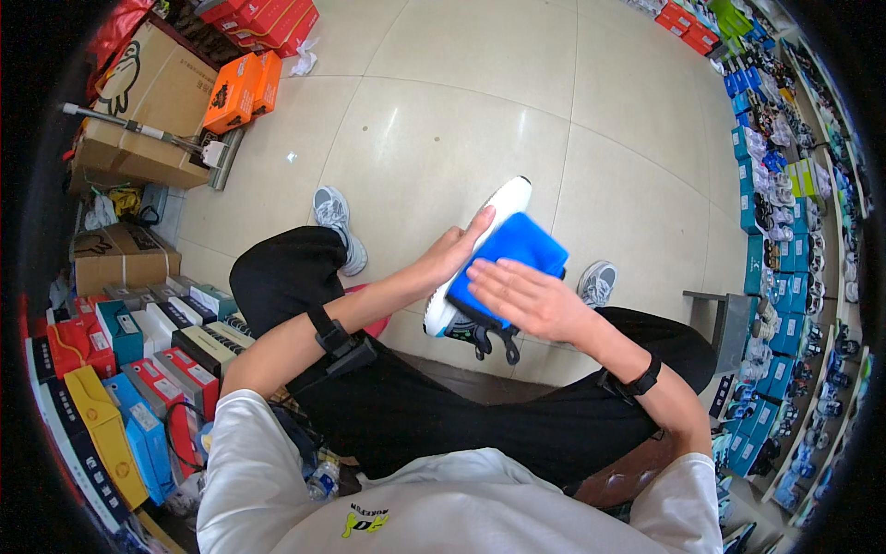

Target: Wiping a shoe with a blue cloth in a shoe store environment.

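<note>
A shoe with a white sole [500,202] and a dark upper with black straps or laces at its lower end is held at a slant above my lap. My left hand [454,247] is closed round its left side, thumb along the sole. A bright blue cloth [522,241] lies over the shoe. My right hand [517,300] rests flat on the cloth, fingers stretched out side by side; its thumb is not clearly seen.
Stacked shoe boxes [189,374] and cardboard cartons [125,254] line the left, with orange boxes [231,92] farther back. Shelves of shoes [812,277] and teal boxes [775,360] run along the right, beside a grey stool [720,332]. A tiled floor [443,111] stretches ahead.
</note>
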Available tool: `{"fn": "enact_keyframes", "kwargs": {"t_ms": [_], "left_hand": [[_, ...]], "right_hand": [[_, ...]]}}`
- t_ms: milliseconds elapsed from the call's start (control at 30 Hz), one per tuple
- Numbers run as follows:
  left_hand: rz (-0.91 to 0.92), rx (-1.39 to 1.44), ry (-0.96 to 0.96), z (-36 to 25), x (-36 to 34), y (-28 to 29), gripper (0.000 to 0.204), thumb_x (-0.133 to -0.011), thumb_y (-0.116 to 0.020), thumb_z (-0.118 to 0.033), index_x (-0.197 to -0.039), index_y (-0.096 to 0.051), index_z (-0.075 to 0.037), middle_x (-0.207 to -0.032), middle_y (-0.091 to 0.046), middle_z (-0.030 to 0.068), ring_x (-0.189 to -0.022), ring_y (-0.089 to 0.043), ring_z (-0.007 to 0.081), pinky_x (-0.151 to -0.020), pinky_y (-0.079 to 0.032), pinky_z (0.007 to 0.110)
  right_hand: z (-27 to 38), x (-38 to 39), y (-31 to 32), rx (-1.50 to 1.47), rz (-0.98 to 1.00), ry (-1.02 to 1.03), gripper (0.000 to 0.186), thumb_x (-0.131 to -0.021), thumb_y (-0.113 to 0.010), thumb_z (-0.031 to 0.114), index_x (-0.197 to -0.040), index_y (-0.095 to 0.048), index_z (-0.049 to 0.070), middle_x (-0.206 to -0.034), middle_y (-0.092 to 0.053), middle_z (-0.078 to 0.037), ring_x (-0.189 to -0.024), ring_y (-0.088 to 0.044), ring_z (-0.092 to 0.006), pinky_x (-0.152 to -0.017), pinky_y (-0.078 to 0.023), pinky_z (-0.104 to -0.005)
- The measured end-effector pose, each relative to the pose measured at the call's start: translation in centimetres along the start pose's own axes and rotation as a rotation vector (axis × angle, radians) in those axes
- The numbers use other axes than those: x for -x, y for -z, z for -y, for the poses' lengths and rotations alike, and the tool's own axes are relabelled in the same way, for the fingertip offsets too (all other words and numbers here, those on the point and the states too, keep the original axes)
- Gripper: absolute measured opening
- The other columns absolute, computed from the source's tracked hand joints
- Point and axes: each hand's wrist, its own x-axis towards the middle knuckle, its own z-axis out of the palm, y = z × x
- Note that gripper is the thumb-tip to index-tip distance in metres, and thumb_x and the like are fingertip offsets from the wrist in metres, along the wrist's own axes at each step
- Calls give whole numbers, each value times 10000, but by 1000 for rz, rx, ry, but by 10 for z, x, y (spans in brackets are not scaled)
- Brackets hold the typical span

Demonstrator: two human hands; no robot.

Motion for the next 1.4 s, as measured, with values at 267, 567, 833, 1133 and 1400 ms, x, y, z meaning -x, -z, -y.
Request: {"fn": "enact_keyframes", "kwargs": {"t_ms": [267, 567, 833, 1133, 1400], "left_hand": [[-77, 52, -172, 8, -3, -4, 1141, -998, -433, -906, -1127, -729, 189, -1033, -755, 238, -1002, -734, 257, -888, -596, 373], [-219, -111, -173, 24, -20, 7, 1223, -959, -444, -945, -1252, -618, 230, -1148, -720, 287, -1113, -706, 294, -989, -559, 373], [-80, 50, -184, -3, 3, -7, 1077, -987, -472, -902, -1051, -731, 142, -1015, -752, 239, -994, -731, 241, -896, -588, 342], [-123, -85, -95, 11, -12, 5, 1040, -1034, -410, -863, -1281, -657, 117, -1194, -723, 222, -1116, -709, 247, -1003, -556, 351], [-80, -1, -160, 1, -1, 1, 1105, -1005, -421, -901, -1075, -743, 154, -1009, -761, 240, -969, -735, 247, -876, -594, 359]], "right_hand": [[-18, 6, 8, 42, -5, -224, 519, -982, -604, 119, -1491, -634, 24, -1577, -631, -142, -1504, -575, -287, -1247, -451, -467], [8, -4, -6, 41, 3, 79, 420, -1026, -574, 115, -1421, -671, 8, -1538, -658, -159, -1465, -612, -285, -1242, -468, -442], [-17, 1, 10, 68, -14, -137, 475, -995, -609, 95, -1459, -654, 3, -1550, -651, -154, -1477, -600, -288, -1233, -475, -457], [-16, 4, 0, 36, 2, -48, 496, -990, -581, 141, -1466, -642, 16, -1580, -623, -161, -1486, -588, -289, -1256, -458, -455], [-18, 0, 4, 49, -51, -76, 434, -999, -601, 90, -1413, -684, -10, -1521, -671, -161, -1444, -629, -293, -1220, -497, -451]]}}
